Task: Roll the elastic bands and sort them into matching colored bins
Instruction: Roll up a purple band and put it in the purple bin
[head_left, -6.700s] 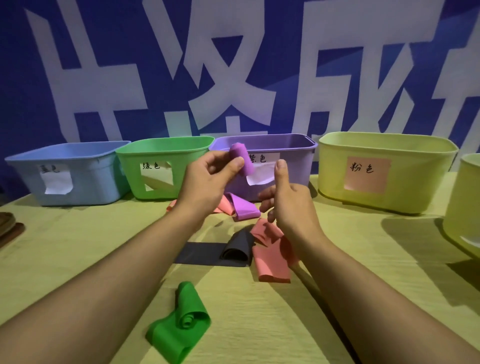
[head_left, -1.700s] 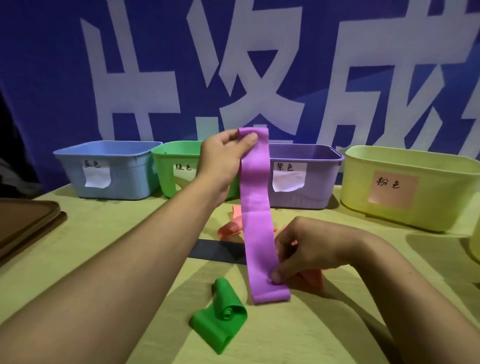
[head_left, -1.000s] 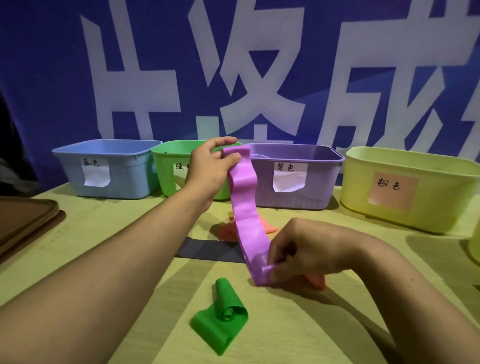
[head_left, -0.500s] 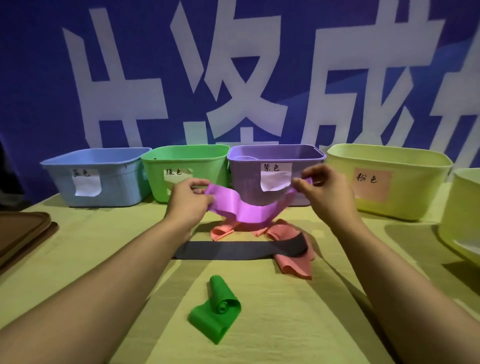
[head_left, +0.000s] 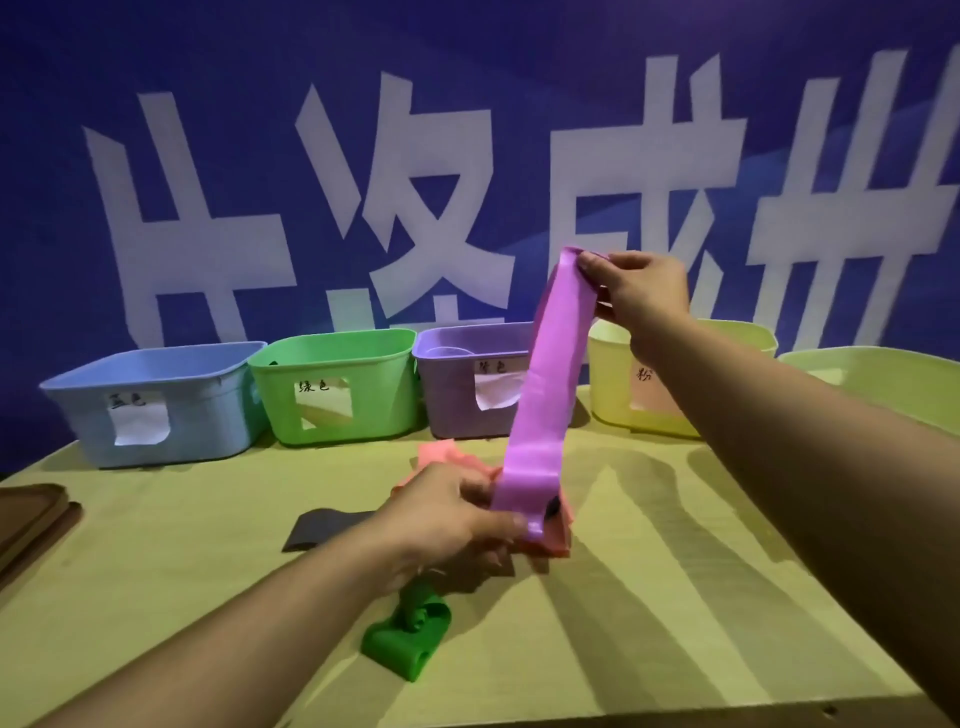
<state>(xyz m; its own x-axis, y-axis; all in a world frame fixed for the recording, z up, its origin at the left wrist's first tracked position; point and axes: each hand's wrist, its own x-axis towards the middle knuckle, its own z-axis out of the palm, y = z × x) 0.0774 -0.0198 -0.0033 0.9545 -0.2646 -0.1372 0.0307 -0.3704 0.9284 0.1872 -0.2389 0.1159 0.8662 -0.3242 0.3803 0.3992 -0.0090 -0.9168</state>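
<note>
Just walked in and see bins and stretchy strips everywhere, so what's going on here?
A person is handling a purple band, stretched upright between both hands. The right hand pinches its top end; the left hand grips its bottom end near the table, where rolling seems to be starting. The purple bin stands behind. A partly rolled green band, a black band and pink bands lie unsorted.
</note>
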